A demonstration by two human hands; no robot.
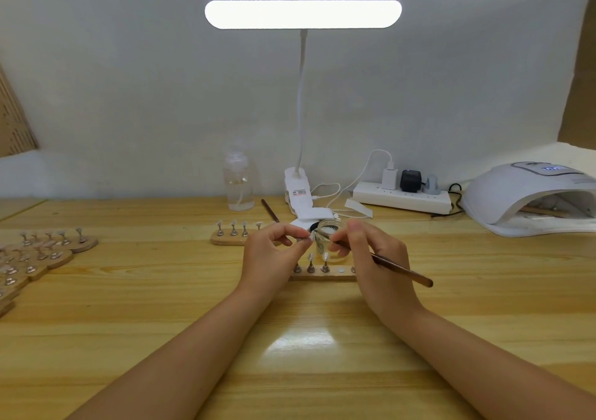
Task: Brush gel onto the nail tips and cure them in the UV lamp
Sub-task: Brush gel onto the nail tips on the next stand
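Note:
My left hand (pixel 272 252) pinches a small nail tip on its stand (pixel 304 239) between thumb and fingers, lifted above the table. My right hand (pixel 371 258) grips a brown gel brush (pixel 403 269), its bristle end pointing at that tip. Right behind them stands a clear gel jar (pixel 330 235). Below the hands lies a wooden holder strip (pixel 322 277) with nail tips (pixel 325 262) standing on it. The white UV lamp (pixel 529 197) sits at the far right, display lit, with a wooden strip inside its opening.
Another strip with nail tips (pixel 233 235) lies behind my left hand. Several more strips (pixel 42 252) are piled at the left edge. A clear pump bottle (pixel 238 184), a clip desk lamp (pixel 301 190), a second brush (pixel 270 210) and a power strip (pixel 401 197) line the back.

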